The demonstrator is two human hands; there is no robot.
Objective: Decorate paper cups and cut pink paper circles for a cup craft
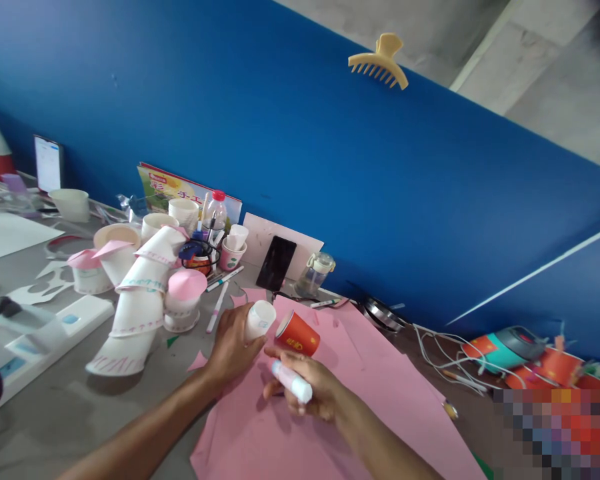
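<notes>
My left hand (231, 343) is closed around a small white paper cup (261, 320), held tilted over the left part of the pink paper (380, 393). In my right hand (320, 387), just below and to the right, is a thick white-and-pale-pink glue stick (291, 381), its white end pointing down toward me. An orange-red paper cup (300, 335) lies tipped on the pink paper, just behind my right hand. To the left, a leaning stack of white paper cups (137, 313) with marker strokes stands beside a cup topped with a pink cone (187, 285).
A black phone (276, 263) leans against a pale card, beside a lidded glass jar (316, 275). Scissors, markers and a roll of tape (383, 313) lie at the back. White cables (435, 360) and a teal-orange device (510, 347) sit right. A blue partition (260, 120) rises behind.
</notes>
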